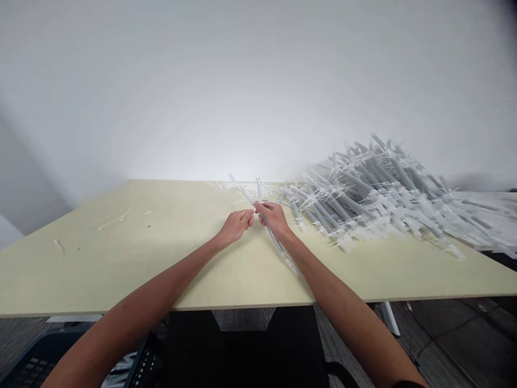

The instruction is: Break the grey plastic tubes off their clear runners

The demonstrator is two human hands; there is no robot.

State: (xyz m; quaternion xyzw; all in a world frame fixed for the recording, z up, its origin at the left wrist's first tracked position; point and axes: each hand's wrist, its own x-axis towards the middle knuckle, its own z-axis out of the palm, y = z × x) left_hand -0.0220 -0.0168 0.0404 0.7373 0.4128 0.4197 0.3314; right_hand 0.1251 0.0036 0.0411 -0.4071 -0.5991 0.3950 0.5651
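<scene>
My right hand (273,217) is closed around a clear plastic tube piece (278,245) over the middle of the table. Two thin ends of it stick up past the fingers, and a longer part slants down toward the table's front edge. Close against it on the left, my left hand (237,224) is closed with thumb and fingers pressed together. Whatever sits in that pinch is too small or hidden to name. Behind both hands lies a scatter of small white strips (252,188).
A big heap of clear tubes with white strips (375,188) covers the right side of the pale table (194,269). A few loose strips (117,218) lie at the left. A dark basket (139,358) stands below the front edge. The wall rises behind.
</scene>
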